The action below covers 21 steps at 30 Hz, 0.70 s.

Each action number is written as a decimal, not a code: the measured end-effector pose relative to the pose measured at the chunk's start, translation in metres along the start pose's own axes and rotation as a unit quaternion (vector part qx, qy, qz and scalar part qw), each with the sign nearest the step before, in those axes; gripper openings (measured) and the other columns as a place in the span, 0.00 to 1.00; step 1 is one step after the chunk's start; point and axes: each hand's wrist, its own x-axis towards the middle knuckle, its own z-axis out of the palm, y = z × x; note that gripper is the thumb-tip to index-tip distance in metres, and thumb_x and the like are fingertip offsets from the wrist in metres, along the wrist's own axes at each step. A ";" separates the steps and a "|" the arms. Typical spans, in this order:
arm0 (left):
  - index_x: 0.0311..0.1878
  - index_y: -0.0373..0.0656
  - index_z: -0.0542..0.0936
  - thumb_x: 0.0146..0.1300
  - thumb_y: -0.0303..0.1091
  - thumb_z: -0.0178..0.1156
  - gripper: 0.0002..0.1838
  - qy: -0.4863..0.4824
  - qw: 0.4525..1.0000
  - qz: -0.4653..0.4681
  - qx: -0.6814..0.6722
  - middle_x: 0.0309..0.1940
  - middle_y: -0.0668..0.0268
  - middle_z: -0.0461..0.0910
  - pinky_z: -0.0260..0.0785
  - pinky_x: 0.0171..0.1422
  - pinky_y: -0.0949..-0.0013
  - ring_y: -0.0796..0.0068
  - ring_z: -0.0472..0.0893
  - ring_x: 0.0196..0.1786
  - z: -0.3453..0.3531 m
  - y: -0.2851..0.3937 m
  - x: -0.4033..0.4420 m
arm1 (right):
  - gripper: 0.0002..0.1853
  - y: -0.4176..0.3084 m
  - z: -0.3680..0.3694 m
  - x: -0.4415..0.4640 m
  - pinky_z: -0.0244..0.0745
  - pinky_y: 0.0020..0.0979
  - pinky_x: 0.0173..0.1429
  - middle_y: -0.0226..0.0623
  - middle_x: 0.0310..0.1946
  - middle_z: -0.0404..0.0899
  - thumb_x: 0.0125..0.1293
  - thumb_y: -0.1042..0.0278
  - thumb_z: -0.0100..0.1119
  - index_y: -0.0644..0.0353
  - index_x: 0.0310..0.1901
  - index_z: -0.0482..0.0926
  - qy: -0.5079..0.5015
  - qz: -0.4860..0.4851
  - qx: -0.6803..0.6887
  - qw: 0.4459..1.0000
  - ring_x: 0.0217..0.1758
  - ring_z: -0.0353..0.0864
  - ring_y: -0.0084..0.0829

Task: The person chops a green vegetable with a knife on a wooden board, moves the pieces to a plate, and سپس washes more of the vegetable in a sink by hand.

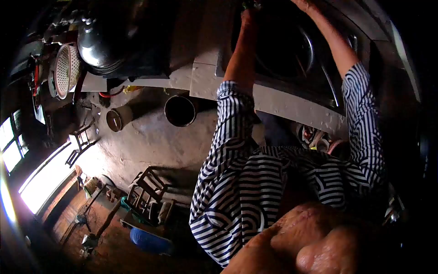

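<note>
My left hand (249, 14) reaches over a dark sink-like recess to the top edge of the view. Its fingers look closed around something green and leafy-looking (248, 4), mostly in shadow. To the right, my right hand (305, 4) is cut off by the top edge, so its fingers do not show. Between my forearms lies a round basin or pan with a shiny metal rim (311, 48). A thin bright metal bar (331, 86) runs beside it, near my right forearm.
A pale counter edge (296, 107) crosses in front of my body. Stacked metal pans (93, 50) and a perforated basket (67, 71) are at left. Two buckets (180, 111) (116, 119) stand on the floor, with wooden chairs (148, 189) and a blue round object (150, 241) farther down.
</note>
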 end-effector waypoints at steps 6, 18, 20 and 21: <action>0.60 0.39 0.73 0.62 0.43 0.57 0.25 -0.004 0.998 -0.009 0.054 0.52 0.51 0.79 0.72 0.59 0.57 0.51 0.78 0.55 0.025 0.003 0.002 | 0.21 0.133 0.053 -0.074 0.71 0.33 0.59 0.37 0.48 0.78 0.69 0.58 0.56 0.60 0.58 0.75 0.165 -0.043 -0.101 0.980 0.53 0.75 0.31; 0.55 0.37 0.76 0.59 0.42 0.58 0.24 0.061 0.975 0.142 0.161 0.48 0.44 0.79 0.67 0.65 0.51 0.42 0.75 0.57 0.022 0.014 -0.013 | 0.20 0.127 0.063 -0.079 0.70 0.33 0.59 0.38 0.50 0.78 0.68 0.60 0.56 0.60 0.58 0.75 0.101 0.036 -0.148 0.983 0.54 0.74 0.32; 0.50 0.36 0.79 0.58 0.42 0.58 0.21 0.051 0.976 0.150 0.146 0.47 0.43 0.79 0.66 0.65 0.50 0.42 0.75 0.57 0.011 0.031 -0.019 | 0.20 0.126 0.061 -0.080 0.70 0.34 0.59 0.38 0.50 0.77 0.68 0.60 0.56 0.60 0.59 0.75 0.096 0.037 -0.150 0.983 0.54 0.74 0.32; 0.47 0.37 0.81 0.58 0.42 0.58 0.20 0.065 0.974 0.145 0.162 0.47 0.43 0.80 0.66 0.65 0.49 0.44 0.75 0.57 0.011 0.033 -0.016 | 0.20 0.125 0.062 -0.078 0.70 0.34 0.59 0.38 0.50 0.77 0.68 0.60 0.56 0.60 0.59 0.75 0.095 0.036 -0.151 0.983 0.54 0.74 0.33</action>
